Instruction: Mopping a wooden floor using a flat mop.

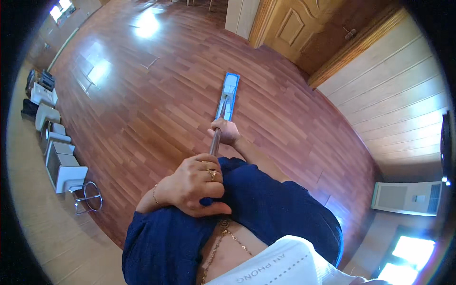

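A flat mop [229, 88] with a long blue-edged head and a pale plate lies on the wood-look floor [166, 114] ahead of me. Its metal pole [215, 143] slants back toward my body. Close to my chest, my left hand [197, 183] is wrapped round the top end of the pole, with the thumb sticking out to the right. Farther down the pole, my right hand [226, 131] grips it, the fingers closed around the shaft. A bit of the pole's dark blue end [206, 201] shows under my left hand.
Along the left wall stand several pale boxy items [64, 166] and a round metal-framed stand [88, 197]. A wooden door [304, 28] is at the far right, beside a pale panelled wall [389, 85]. At right stands a white air-conditioner-like unit [406, 198].
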A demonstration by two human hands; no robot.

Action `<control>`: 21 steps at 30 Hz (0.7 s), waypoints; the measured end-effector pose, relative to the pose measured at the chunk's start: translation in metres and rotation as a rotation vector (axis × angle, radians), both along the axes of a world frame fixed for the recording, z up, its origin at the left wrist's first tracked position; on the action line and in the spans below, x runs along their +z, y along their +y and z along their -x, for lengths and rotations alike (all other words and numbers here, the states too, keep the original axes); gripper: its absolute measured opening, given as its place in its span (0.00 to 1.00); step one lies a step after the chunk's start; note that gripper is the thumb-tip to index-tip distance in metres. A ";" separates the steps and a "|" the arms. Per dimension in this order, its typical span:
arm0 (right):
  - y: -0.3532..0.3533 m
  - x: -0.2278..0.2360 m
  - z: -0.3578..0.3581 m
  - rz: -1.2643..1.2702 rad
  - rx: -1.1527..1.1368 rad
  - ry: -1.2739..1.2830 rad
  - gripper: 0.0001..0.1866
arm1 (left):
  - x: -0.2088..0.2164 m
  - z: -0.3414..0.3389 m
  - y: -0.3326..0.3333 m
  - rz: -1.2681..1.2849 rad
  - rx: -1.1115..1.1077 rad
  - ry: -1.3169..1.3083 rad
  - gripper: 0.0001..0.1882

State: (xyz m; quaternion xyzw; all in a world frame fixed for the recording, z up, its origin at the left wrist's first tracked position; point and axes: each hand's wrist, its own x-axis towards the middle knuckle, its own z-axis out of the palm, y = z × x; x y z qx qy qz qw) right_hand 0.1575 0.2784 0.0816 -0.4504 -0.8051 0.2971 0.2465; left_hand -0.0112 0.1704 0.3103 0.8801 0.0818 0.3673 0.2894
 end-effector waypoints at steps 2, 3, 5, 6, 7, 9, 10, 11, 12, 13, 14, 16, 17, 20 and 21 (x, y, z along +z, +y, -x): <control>0.015 -0.003 -0.005 -0.029 -0.025 -0.010 0.12 | 0.002 0.005 0.010 0.020 0.022 0.002 0.19; 0.022 -0.005 -0.007 -0.029 -0.034 -0.062 0.13 | 0.001 0.008 0.014 0.025 0.043 -0.021 0.19; 0.027 -0.016 -0.012 -0.061 -0.056 -0.142 0.13 | -0.006 0.015 0.021 0.057 0.044 -0.026 0.18; 0.027 -0.024 -0.021 -0.058 -0.060 -0.152 0.13 | -0.011 0.016 0.024 0.093 0.041 -0.039 0.18; 0.026 -0.027 -0.024 -0.050 -0.068 -0.175 0.13 | -0.015 0.019 0.025 0.127 0.050 -0.045 0.17; 0.021 -0.032 -0.037 -0.178 -0.126 -0.126 0.12 | -0.024 0.018 0.030 0.172 0.046 -0.033 0.17; 0.019 -0.035 -0.045 -0.172 -0.141 -0.134 0.13 | -0.032 0.017 0.035 0.205 0.023 -0.043 0.17; 0.018 -0.041 -0.058 -0.169 -0.160 -0.138 0.13 | -0.036 0.013 0.040 0.234 -0.004 -0.048 0.17; 0.016 -0.057 -0.070 -0.185 -0.230 -0.137 0.14 | -0.040 0.008 0.046 0.251 -0.027 -0.048 0.17; 0.013 -0.056 -0.078 -0.187 -0.247 -0.152 0.14 | -0.049 0.005 0.051 0.276 -0.039 -0.064 0.16; 0.011 -0.057 -0.090 -0.191 -0.273 -0.169 0.14 | -0.055 0.000 0.057 0.298 -0.059 -0.079 0.16; 0.009 -0.068 -0.114 -0.204 -0.351 -0.193 0.14 | -0.063 -0.015 0.069 0.279 -0.078 -0.096 0.16; 0.006 -0.070 -0.124 -0.206 -0.382 -0.162 0.15 | -0.070 -0.023 0.075 0.286 -0.081 -0.103 0.16; -0.011 -0.080 -0.162 -0.223 -0.473 -0.187 0.15 | -0.081 -0.052 0.088 0.281 -0.116 -0.100 0.15; -0.017 -0.078 -0.172 0.263 -0.638 0.488 0.12 | -0.085 -0.062 0.090 0.277 -0.119 -0.132 0.15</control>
